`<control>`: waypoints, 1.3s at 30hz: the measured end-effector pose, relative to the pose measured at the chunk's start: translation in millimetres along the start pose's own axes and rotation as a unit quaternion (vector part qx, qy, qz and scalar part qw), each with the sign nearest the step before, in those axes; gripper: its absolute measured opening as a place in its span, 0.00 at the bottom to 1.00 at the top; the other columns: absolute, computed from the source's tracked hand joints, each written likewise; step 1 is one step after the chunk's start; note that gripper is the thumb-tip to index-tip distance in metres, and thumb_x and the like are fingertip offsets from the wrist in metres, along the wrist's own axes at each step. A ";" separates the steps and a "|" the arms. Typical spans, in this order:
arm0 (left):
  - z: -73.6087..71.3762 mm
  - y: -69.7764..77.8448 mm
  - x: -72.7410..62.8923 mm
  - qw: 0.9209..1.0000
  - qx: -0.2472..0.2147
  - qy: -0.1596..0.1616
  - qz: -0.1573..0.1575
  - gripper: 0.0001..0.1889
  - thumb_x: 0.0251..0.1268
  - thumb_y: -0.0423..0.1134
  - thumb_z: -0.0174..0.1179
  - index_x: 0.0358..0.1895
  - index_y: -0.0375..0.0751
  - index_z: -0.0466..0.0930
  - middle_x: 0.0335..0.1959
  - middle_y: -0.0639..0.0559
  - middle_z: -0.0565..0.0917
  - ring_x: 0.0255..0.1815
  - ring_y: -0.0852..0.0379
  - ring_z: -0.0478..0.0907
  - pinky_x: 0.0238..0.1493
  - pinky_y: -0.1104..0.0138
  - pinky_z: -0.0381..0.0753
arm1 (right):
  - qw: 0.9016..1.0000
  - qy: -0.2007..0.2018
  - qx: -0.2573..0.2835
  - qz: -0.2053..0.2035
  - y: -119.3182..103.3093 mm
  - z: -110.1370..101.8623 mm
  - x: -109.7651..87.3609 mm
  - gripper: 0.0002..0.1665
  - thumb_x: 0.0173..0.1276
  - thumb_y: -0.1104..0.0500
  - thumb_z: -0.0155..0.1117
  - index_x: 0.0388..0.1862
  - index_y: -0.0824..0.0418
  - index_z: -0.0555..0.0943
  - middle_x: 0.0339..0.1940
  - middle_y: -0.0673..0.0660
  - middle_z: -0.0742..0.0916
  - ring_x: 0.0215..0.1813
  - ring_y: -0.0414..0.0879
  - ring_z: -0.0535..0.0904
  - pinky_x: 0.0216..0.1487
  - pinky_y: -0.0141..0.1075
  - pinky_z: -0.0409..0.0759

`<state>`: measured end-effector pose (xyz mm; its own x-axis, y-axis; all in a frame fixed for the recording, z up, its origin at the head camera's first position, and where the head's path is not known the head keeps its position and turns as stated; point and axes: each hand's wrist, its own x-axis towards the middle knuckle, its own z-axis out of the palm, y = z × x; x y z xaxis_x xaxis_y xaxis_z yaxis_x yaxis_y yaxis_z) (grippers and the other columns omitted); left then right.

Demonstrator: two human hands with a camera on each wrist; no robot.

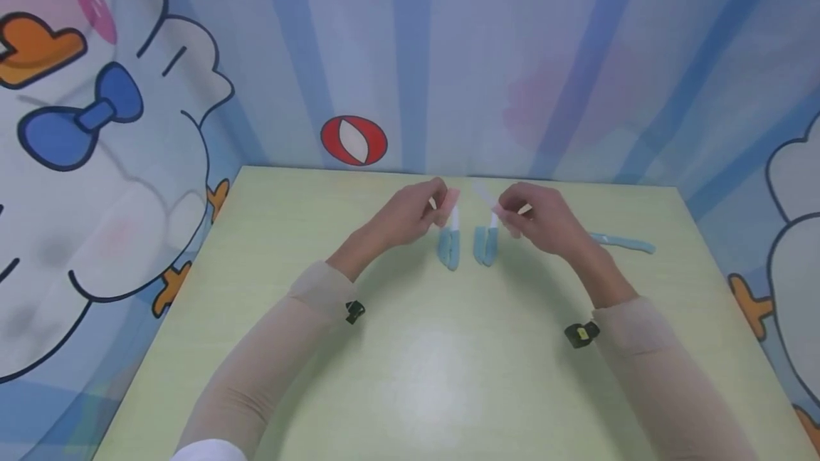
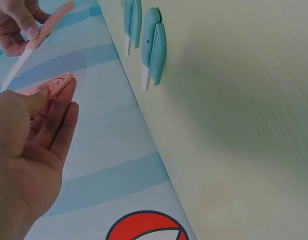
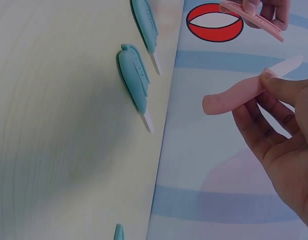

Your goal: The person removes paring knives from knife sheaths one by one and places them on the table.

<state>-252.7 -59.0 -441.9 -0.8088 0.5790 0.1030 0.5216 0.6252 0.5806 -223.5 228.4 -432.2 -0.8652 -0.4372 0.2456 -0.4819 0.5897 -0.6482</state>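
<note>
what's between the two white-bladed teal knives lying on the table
In the head view, one teal blade cover lies between them, beside the right teal knife; from there to the left teal knife is bare tabletop.

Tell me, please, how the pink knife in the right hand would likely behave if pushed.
The pink knife would probably stay stiff: its blade juts straight past the right hand. Its smooth handle might slip, while that handle's curve should hinder rolling.
</note>
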 end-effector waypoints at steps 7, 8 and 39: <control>2.7 -4.5 -1.0 0.999 -0.036 0.011 -0.006 0.11 0.79 0.32 0.58 0.58 0.46 0.73 0.49 0.53 0.83 0.44 0.56 0.84 0.45 0.66 0.84 | 0.998 0.033 0.047 0.030 -8.9 9.6 5.6 0.07 0.79 0.57 0.67 0.43 0.60 0.85 0.39 0.54 0.89 0.46 0.48 0.86 0.45 0.45 0.89; 2.8 -4.9 -1.8 0.999 -0.040 0.013 -0.008 0.11 0.80 0.32 0.58 0.58 0.46 0.73 0.49 0.53 0.83 0.45 0.56 0.84 0.46 0.65 0.84 | 0.997 0.036 0.056 0.037 -10.5 11.0 6.6 0.07 0.79 0.56 0.68 0.43 0.59 0.85 0.39 0.54 0.89 0.46 0.48 0.86 0.45 0.44 0.89; -1.4 -5.9 -8.3 0.987 -0.141 0.070 -0.042 0.11 0.81 0.38 0.60 0.58 0.45 0.72 0.46 0.51 0.81 0.46 0.54 0.83 0.50 0.60 0.85 | 0.948 0.108 0.298 0.023 -35.3 53.6 39.0 0.10 0.76 0.69 0.66 0.49 0.77 0.81 0.44 0.72 0.86 0.47 0.51 0.87 0.45 0.45 0.90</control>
<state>-249.4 -68.2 -445.0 -0.8857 0.4413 0.1440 0.3707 0.4857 0.7916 -232.8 154.1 -438.4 -0.9226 -0.2335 0.3071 -0.3346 0.0879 -0.9382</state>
